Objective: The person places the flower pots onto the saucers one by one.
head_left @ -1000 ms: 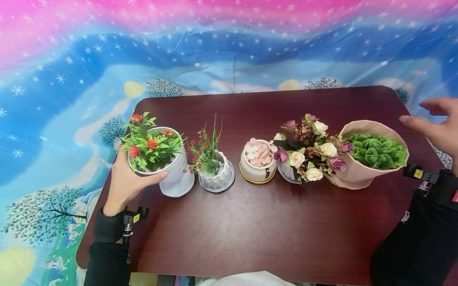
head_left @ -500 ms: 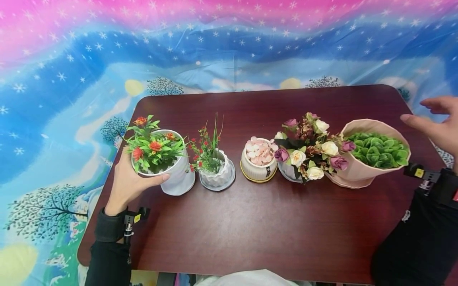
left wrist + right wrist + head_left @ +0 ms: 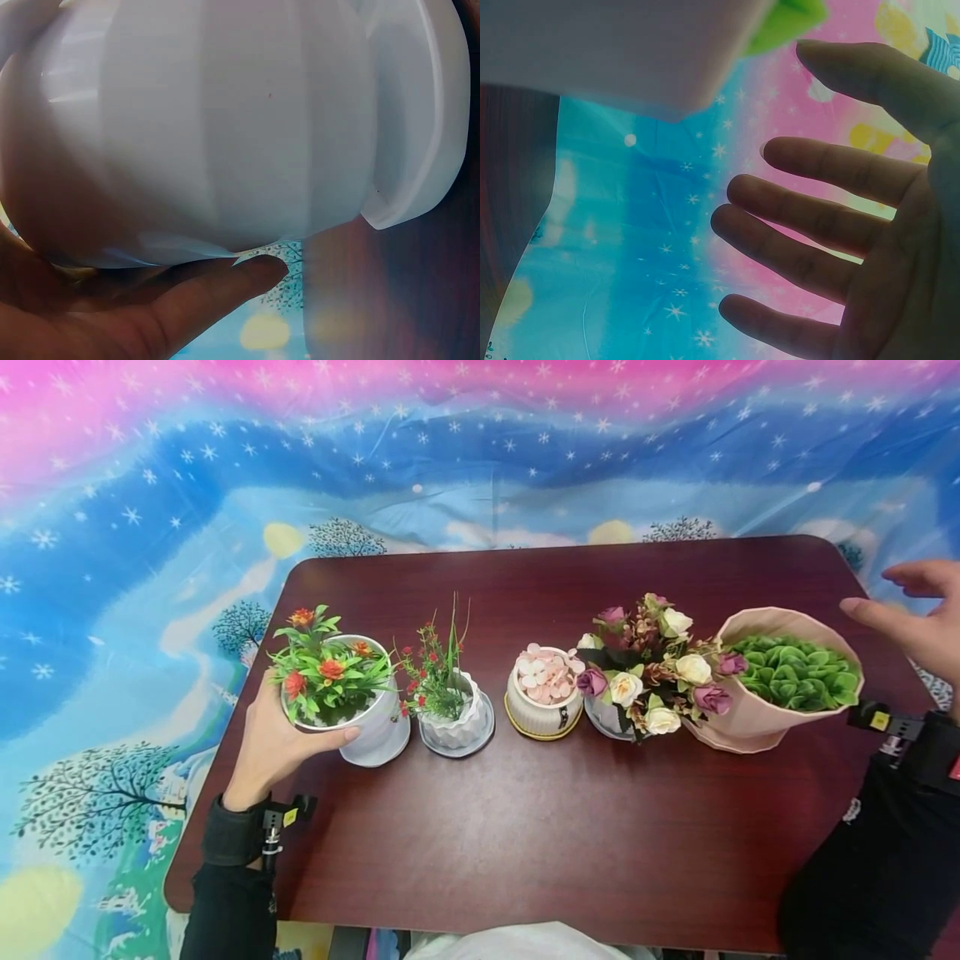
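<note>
My left hand [image 3: 273, 735] grips a white flower pot [image 3: 378, 722] at the left end of a row, the thumb across its near side below the rim. Orange-red flowers and green leaves [image 3: 330, 672] fill this pot. In the left wrist view its smooth wall [image 3: 247, 120] and flared saucer [image 3: 420, 112] show close up. At the right edge, my right hand [image 3: 922, 622] is held with fingers spread and nothing in it. It is beside a pale pink pot [image 3: 738, 714] of round green leaves [image 3: 798, 672].
Between these stand a scalloped white pot [image 3: 453, 727] with small red flowers, a cream pot [image 3: 542, 717] with pink petals on a yellow-edged saucer, and a bunch of white and purple roses [image 3: 626, 689]. The dark red table [image 3: 480, 852] backs onto a snowflake-patterned cloth [image 3: 480, 460].
My left hand and the white flower pot have shifted a little to the right and towards me. My right hand stays almost still, and the other pots keep their places.
</note>
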`<state>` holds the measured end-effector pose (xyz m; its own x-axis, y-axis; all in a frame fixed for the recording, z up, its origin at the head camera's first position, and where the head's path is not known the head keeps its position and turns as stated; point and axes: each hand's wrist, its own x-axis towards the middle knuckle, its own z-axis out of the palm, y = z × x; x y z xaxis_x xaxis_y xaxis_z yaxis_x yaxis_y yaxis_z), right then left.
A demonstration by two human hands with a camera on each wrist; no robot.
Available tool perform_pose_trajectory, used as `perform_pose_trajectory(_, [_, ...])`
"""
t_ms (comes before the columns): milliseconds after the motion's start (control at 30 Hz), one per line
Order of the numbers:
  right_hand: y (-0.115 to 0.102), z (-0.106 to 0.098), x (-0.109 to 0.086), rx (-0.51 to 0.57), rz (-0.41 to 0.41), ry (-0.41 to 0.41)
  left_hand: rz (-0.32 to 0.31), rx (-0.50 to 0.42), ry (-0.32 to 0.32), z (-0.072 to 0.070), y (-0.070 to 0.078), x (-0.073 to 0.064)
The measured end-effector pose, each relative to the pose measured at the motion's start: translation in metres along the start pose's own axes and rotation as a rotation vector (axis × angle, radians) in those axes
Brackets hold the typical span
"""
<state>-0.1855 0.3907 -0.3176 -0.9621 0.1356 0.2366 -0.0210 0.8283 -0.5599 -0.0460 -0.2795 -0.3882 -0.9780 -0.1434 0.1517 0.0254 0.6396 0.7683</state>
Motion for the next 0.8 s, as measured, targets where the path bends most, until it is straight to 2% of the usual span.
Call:
perform_pose_trajectory(233, [0.0000, -0.0003, 0.0003, 0.002, -0.012, -0.005, 0.000, -0.032, -0.009, 0.0005, 0.0007, -0.0004])
perform_pose_trajectory(533, [0.0030, 0.0026, 0.0009, 0.026, -0.004, 0.025, 0.001, -0.005, -0.008, 0.0014, -0.0003, -0.0023])
perform_pose_trajectory(800, [-0.0010, 0.0024, -0.0004, -0.031, 0.005, -0.002, 0.005, -0.023, -0.021, 0.0025, 0.0000, -0.0041])
